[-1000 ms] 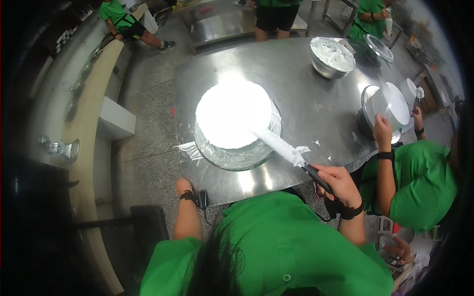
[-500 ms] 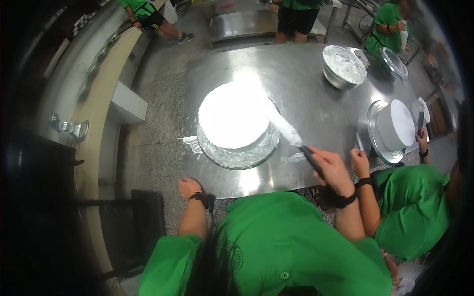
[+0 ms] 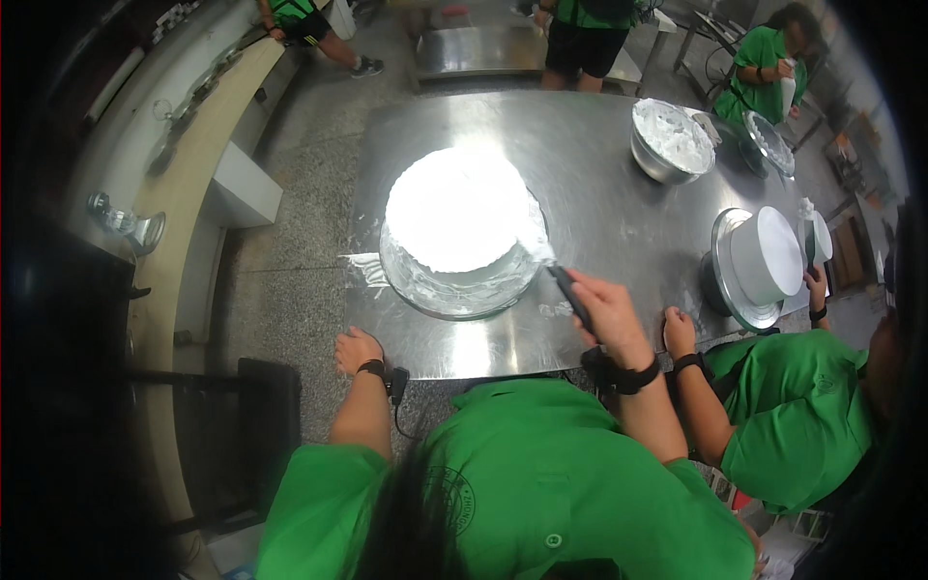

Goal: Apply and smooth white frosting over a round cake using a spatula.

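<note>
A round white cream-covered cake [image 3: 454,213], glaring under the light, sits on a cream-smeared turntable [image 3: 459,300]. My right hand [image 3: 611,314] is closed around the black handle of an icing spatula [image 3: 568,290]. Its blade is coated in white cream and meets the cake's right side near the turntable rim. How firmly the blade touches is lost in the glare. My left hand [image 3: 359,352] is at the table's near left corner, fingers curled and nothing visible in them. Streaks of cream [image 3: 367,269] lie on the table left of the turntable.
A metal bowl of cream [image 3: 672,145] stands at the far right of the steel table [image 3: 590,213]. Close on my right a co-worker's hand [image 3: 680,332] rests by the edge, near another white cake [image 3: 767,256] on a stand. Other people stand beyond the table.
My right hand has drawn the spatula toward me and left, off the cake's top right area to its right side. The view has shifted slightly.
</note>
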`<action>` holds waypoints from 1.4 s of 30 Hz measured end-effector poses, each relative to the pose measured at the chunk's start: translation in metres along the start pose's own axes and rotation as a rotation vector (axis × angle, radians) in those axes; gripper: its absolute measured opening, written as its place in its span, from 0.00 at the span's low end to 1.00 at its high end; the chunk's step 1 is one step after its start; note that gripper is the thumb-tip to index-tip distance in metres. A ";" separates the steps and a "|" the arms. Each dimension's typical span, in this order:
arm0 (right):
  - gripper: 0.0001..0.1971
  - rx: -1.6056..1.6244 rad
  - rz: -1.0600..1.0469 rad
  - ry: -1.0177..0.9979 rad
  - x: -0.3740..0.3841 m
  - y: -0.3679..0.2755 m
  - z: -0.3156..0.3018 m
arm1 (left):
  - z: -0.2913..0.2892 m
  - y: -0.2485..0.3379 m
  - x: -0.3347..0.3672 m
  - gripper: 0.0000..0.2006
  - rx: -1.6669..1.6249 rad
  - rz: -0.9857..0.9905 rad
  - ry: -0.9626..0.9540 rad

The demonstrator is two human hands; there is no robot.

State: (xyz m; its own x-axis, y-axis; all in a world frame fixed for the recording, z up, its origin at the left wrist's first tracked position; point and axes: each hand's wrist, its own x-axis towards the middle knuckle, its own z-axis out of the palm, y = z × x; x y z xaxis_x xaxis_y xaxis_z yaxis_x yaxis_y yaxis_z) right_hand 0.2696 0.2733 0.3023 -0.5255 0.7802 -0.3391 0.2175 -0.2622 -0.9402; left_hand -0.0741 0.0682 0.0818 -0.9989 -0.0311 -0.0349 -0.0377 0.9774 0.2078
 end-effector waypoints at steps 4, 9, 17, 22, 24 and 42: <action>0.16 0.002 -0.035 -0.082 -0.005 0.002 0.021 | 0.005 0.000 0.001 0.23 0.022 -0.006 0.028; 0.16 0.010 -0.001 -0.120 -0.024 0.009 -0.023 | 0.006 -0.005 0.000 0.23 0.055 -0.033 0.021; 0.17 0.023 -0.061 0.038 -0.006 0.008 0.030 | 0.002 0.001 0.007 0.23 0.054 -0.020 -0.038; 0.16 -0.051 0.017 -0.200 -0.020 -0.002 0.002 | -0.008 0.003 0.001 0.23 0.040 -0.050 -0.039; 0.16 -0.066 0.031 -0.232 -0.030 0.003 -0.022 | 0.008 -0.005 0.005 0.23 0.014 -0.052 0.014; 0.18 -0.181 -0.087 -0.250 0.001 0.002 0.010 | 0.059 -0.056 0.062 0.23 0.054 0.266 -0.174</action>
State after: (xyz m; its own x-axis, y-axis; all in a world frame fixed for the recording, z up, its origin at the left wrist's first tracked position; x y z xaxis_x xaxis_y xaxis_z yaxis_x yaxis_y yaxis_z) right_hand 0.2610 0.2676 0.2998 -0.7294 0.6260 -0.2760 0.2938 -0.0777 -0.9527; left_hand -0.1323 0.0240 0.0103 -0.9536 0.2587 -0.1539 0.2304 0.9563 0.1798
